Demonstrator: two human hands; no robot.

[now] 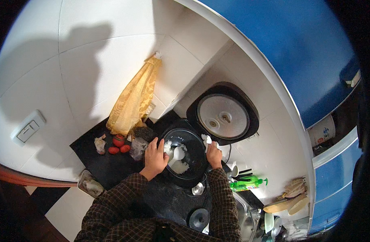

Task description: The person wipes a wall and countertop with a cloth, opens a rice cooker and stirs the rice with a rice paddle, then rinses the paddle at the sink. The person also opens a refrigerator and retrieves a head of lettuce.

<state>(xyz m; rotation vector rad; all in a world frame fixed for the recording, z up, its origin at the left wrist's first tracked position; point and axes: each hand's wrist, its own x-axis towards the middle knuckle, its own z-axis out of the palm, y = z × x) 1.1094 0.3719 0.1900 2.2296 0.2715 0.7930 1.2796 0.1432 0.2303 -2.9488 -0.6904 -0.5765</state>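
An open rice cooker (pixel 222 113) stands against the wall, its lid raised. In its dark inner pot (pixel 195 151) lie white rice (pixel 179 167) and a white rice paddle (pixel 176 155). My left hand (pixel 155 157) rests at the pot's left rim, fingers spread; whether it grips the rim is unclear. My right hand (pixel 214 155) is at the right side of the cooker, its fingers closed on a crumpled white tissue or cloth (pixel 206 139).
Left on the black counter (pixel 112 166) are tomatoes (pixel 118 140), garlic (pixel 100 144) and a plastic bag (pixel 138 148). A yellow cloth (pixel 136 99) hangs above. A green pump bottle (pixel 248 183) and a sink (pixel 245 211) lie to the right, a round black lid (pixel 199 219) nearer me.
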